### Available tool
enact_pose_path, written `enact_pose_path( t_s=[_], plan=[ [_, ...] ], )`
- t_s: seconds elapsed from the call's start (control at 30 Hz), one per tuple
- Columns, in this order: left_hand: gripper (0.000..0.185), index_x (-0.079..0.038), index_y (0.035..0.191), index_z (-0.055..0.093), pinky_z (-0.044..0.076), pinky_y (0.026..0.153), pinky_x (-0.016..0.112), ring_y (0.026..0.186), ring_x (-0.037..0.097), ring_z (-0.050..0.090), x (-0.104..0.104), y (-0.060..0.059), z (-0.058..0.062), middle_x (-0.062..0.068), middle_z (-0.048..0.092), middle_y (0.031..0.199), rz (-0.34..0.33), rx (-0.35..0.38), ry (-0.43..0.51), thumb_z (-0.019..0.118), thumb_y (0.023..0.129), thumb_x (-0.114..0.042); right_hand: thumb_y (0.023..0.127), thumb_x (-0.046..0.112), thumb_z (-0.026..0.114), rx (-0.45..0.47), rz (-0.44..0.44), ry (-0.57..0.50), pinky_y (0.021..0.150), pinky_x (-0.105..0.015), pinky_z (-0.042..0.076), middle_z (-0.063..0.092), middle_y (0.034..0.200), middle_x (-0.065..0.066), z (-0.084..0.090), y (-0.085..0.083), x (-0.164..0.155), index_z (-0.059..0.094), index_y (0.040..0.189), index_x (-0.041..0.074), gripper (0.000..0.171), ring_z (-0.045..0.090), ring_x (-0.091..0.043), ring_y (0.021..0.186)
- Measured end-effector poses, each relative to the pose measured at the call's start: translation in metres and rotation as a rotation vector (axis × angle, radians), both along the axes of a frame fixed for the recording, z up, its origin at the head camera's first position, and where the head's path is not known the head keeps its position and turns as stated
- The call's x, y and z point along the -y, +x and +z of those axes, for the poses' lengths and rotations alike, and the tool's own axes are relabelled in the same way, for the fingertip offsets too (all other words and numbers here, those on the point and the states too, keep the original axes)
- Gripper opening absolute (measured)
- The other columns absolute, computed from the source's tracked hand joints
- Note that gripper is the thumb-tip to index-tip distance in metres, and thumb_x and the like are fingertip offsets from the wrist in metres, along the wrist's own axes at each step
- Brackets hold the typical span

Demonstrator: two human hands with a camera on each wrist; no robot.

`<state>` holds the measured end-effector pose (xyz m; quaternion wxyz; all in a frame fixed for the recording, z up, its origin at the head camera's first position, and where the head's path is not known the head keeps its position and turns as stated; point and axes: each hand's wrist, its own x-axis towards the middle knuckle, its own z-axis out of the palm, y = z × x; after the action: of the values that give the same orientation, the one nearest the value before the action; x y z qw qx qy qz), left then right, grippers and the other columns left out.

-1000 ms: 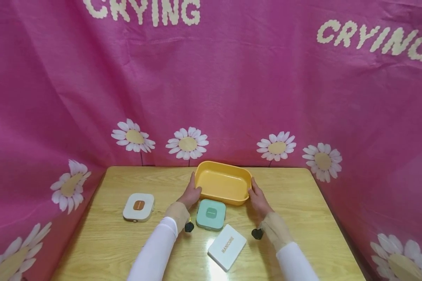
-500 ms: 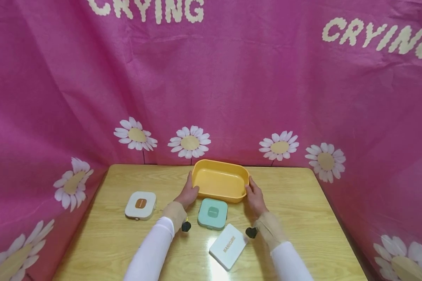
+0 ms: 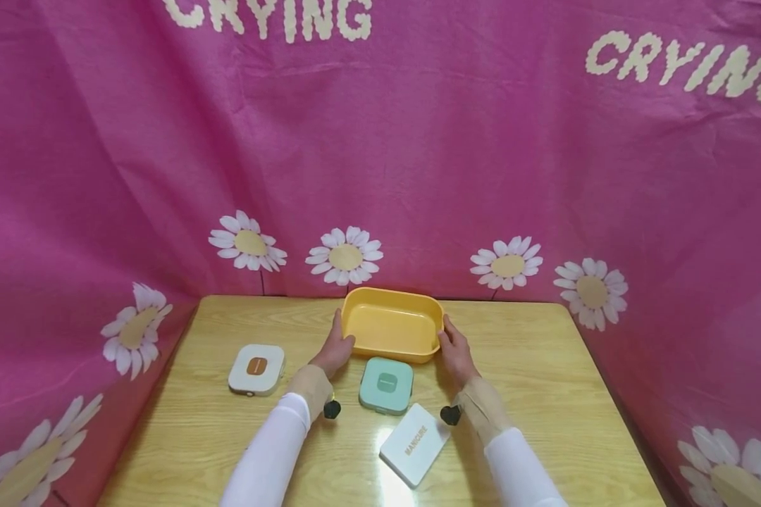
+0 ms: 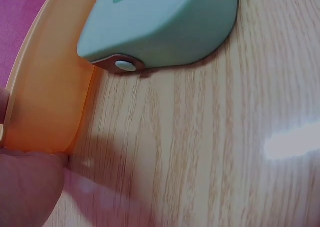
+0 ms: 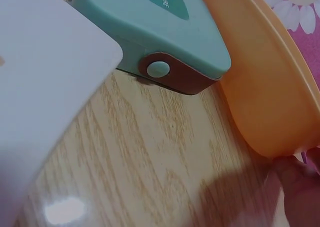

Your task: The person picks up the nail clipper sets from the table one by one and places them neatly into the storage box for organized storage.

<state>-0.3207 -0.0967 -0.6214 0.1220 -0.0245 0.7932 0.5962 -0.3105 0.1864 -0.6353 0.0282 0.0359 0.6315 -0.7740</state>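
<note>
Near the back edge of the table, a yellow oblong plastic basin (image 3: 393, 329) stands with nothing in it. My left hand (image 3: 335, 350) grips its left end and my right hand (image 3: 456, 354) its right end. In the left wrist view, the thumb (image 4: 30, 187) lies at the basin's outer wall (image 4: 55, 97). The right wrist view has the right thumb (image 5: 292, 174) against the basin's lower corner. Just in front of the basin sits a mint green square case (image 3: 386, 385), with a brown strap and snap button (image 5: 158, 69) on its side.
Nearer me, a flat white box (image 3: 415, 445) lettered MANICURE lies at an angle between my forearms. A white square case (image 3: 256, 369) with a brown label rests at the left of the wooden table (image 3: 533, 394). A pink curtain (image 3: 418, 162) hangs behind.
The basin has slid a little to the left along the back of the table, with both hands still gripping its ends. The head view has shifted slightly.
</note>
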Motion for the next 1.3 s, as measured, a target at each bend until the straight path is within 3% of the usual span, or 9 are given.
enact_pose_path(
  t_s=[0.13, 0.27, 0.57, 0.77, 0.97, 1.3],
  plan=[
    [0.082, -0.006, 0.167, -0.009, 0.004, 0.129, 0.053, 0.162, 0.035, 0.002, 0.005, 0.002, 0.0, 0.017, -0.003, 0.176, 0.005, 0.014, 0.004, 0.042, 0.102, -0.005, 0.113, 0.003, 0.032, -0.018, 0.03, 0.112, 0.126, -0.049, 0.02, 0.01, 0.174, -0.018, 0.001, -0.002, 0.001, 0.012, 0.165, -0.002, 0.056, 0.014, -0.034, 0.16],
    [0.083, -0.006, 0.167, -0.009, 0.004, 0.129, 0.053, 0.161, 0.035, 0.002, 0.008, 0.001, -0.001, 0.018, -0.002, 0.176, 0.016, 0.016, 0.016, 0.042, 0.102, -0.005, 0.114, 0.005, 0.032, 0.001, 0.05, 0.051, 0.126, -0.048, 0.023, 0.01, 0.175, -0.014, 0.004, -0.002, 0.005, 0.01, 0.166, 0.001, 0.057, 0.015, -0.031, 0.16],
    [0.083, -0.005, 0.167, -0.009, 0.003, 0.129, 0.052, 0.161, 0.035, 0.0, 0.013, 0.004, 0.0, 0.019, -0.003, 0.175, 0.028, 0.001, 0.02, 0.042, 0.102, -0.004, 0.113, 0.001, 0.031, -0.044, 0.05, 0.032, 0.125, -0.05, 0.024, 0.014, 0.174, -0.018, 0.003, -0.003, 0.012, 0.013, 0.165, -0.001, 0.055, 0.018, -0.034, 0.159],
    [0.083, -0.003, 0.167, -0.009, 0.001, 0.129, 0.052, 0.161, 0.036, -0.001, 0.02, 0.007, -0.002, 0.02, -0.004, 0.175, 0.042, -0.019, 0.028, 0.041, 0.1, -0.003, 0.114, 0.005, 0.03, -0.004, 0.086, -0.114, 0.124, -0.046, 0.031, 0.019, 0.173, -0.012, 0.002, -0.004, 0.02, 0.013, 0.168, 0.009, 0.057, 0.029, -0.03, 0.155],
    [0.084, -0.003, 0.167, -0.008, 0.002, 0.129, 0.052, 0.161, 0.037, 0.0, 0.022, 0.01, 0.0, 0.022, -0.003, 0.175, 0.056, -0.022, 0.048, 0.041, 0.098, -0.001, 0.114, 0.004, 0.029, -0.003, 0.093, -0.037, 0.123, -0.047, 0.032, 0.017, 0.174, -0.013, 0.001, -0.004, 0.023, 0.013, 0.168, 0.007, 0.057, 0.029, -0.032, 0.155],
    [0.083, -0.005, 0.167, -0.008, 0.003, 0.129, 0.052, 0.161, 0.037, 0.0, 0.027, 0.012, 0.0, 0.021, -0.002, 0.175, 0.073, -0.005, 0.035, 0.041, 0.099, -0.001, 0.114, 0.005, 0.027, -0.024, 0.114, -0.137, 0.123, -0.043, 0.032, 0.021, 0.173, -0.01, -0.001, -0.004, 0.03, 0.013, 0.168, 0.008, 0.056, 0.03, -0.029, 0.155]
  ],
)
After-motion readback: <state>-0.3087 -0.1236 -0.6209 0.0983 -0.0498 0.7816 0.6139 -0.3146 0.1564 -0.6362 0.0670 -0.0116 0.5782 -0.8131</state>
